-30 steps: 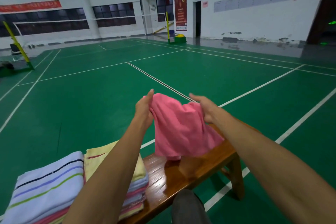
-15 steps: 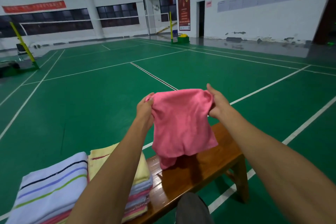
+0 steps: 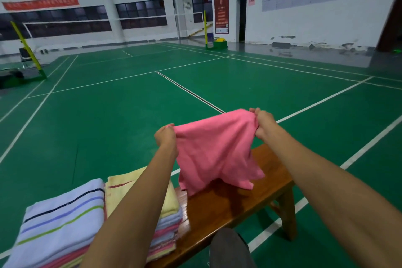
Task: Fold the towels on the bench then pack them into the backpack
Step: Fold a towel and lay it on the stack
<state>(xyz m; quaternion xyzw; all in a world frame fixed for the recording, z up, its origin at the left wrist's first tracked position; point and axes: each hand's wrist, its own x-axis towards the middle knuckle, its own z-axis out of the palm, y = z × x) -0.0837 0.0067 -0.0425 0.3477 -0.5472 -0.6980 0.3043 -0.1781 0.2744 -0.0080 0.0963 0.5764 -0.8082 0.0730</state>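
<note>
A pink towel [image 3: 215, 152] hangs spread in the air above the wooden bench [image 3: 245, 200], its lower edge just touching the seat. My left hand [image 3: 165, 137] pinches its upper left corner and my right hand [image 3: 262, 123] grips its upper right corner, held higher. On the bench's left end lies a folded pale yellow towel [image 3: 121, 189] on a stack of folded towels [image 3: 167, 235]. Beside it lies a folded white towel with coloured stripes [image 3: 61, 215] on another pile. No backpack is in view.
The bench stands on a green badminton court floor [image 3: 130, 115] with white lines. My knee in grey trousers [image 3: 230, 248] shows at the bottom edge. Net posts stand far off at the left [image 3: 28, 50] and back [image 3: 205, 28].
Both hands have drawn apart and stretched the pink towel wide. The right hand has risen and moved right, and the towel's upper edge is now taut between them.
</note>
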